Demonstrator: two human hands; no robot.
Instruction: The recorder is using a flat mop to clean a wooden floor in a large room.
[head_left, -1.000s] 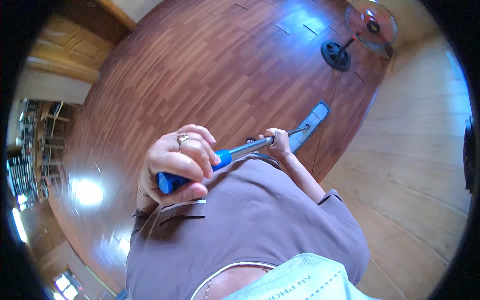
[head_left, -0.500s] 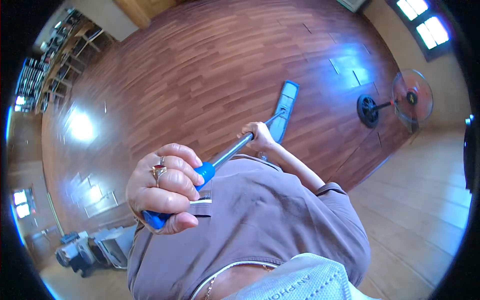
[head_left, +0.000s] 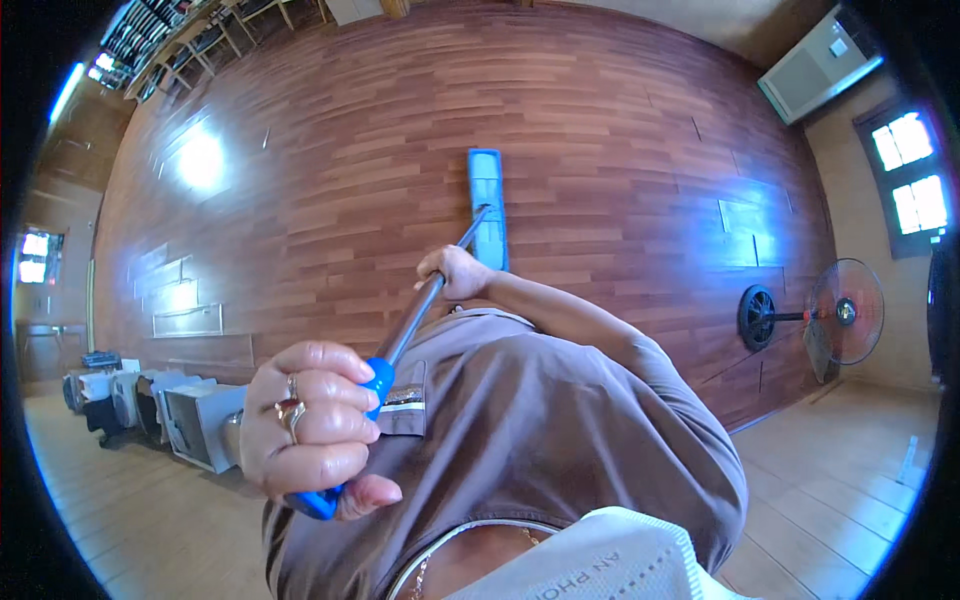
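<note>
A flat mop (head_left: pixel 409 328) with a metal pole and a blue grip slants forward from my body. My left hand (head_left: pixel 315 425), wearing rings, is wrapped round the blue grip at the pole's top end, in front of my chest. Farther down, my right hand (head_left: pixel 456 272) grips the metal pole with its fingers curled round it. The long, narrow light-blue mop head (head_left: pixel 486 180) lies flat on the wooden floor ahead of me, pointing away. My right forearm hides a little of the floor beside its near end.
To the right stands a fan (head_left: pixel 846 311) on a round black base (head_left: pixel 758 317). A white box-shaped appliance (head_left: pixel 820 65) is at the far right, by a window (head_left: pixel 910 175). Grey and white boxy items (head_left: pixel 205 425) line the left side. Chairs and a table (head_left: pixel 185 40) stand far left.
The mop head has swung leftward and now points straighter ahead. My right hand has moved left with the pole. The view of the room has turned, and both hands keep their hold.
</note>
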